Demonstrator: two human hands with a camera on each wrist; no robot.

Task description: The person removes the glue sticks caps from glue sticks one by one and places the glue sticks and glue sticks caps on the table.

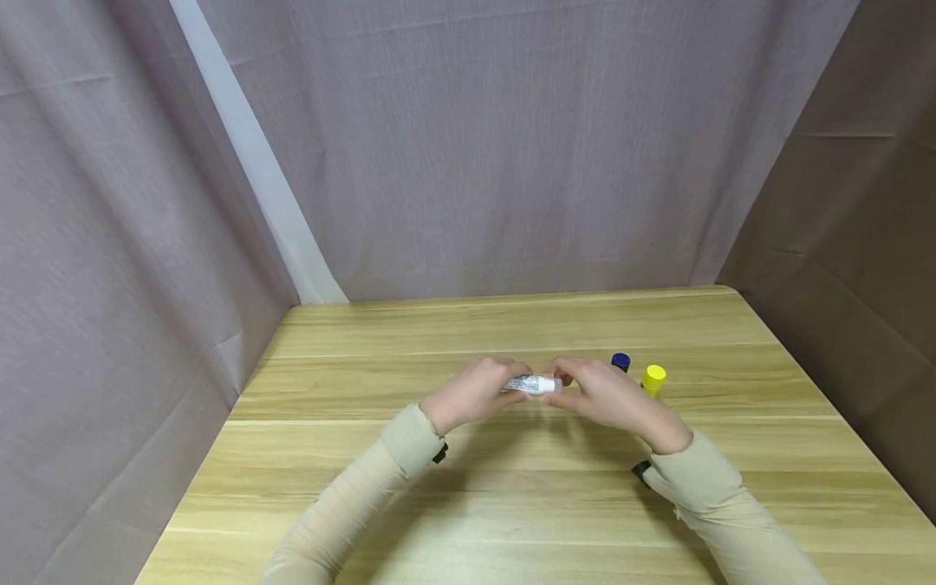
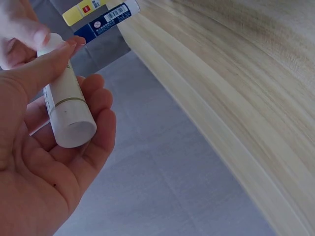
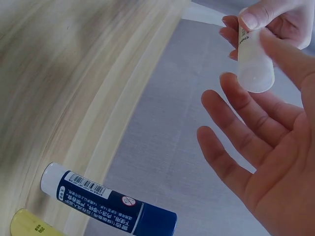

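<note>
Left hand [image 1: 477, 390] grips a white plastic tube [image 1: 528, 383], right hand [image 1: 613, 395] pinches its translucent end [image 3: 256, 74] alongside, likely steadying for a twist.

A table [image 1: 548, 508] with a pale wood-grain top is noted; streaks are seen running crosswise, and the far corners are rounded. Two tubes are found standing upright on its right-hand part, just beside each other. The blue tube [image 3: 103, 197] is placed to the left, with its white end set on the wood and a barcode shown on its printed side. The yellow tube [image 1: 654, 379] is placed to the right and slightly nearer. Its lower part is hidden in the head view.
</note>
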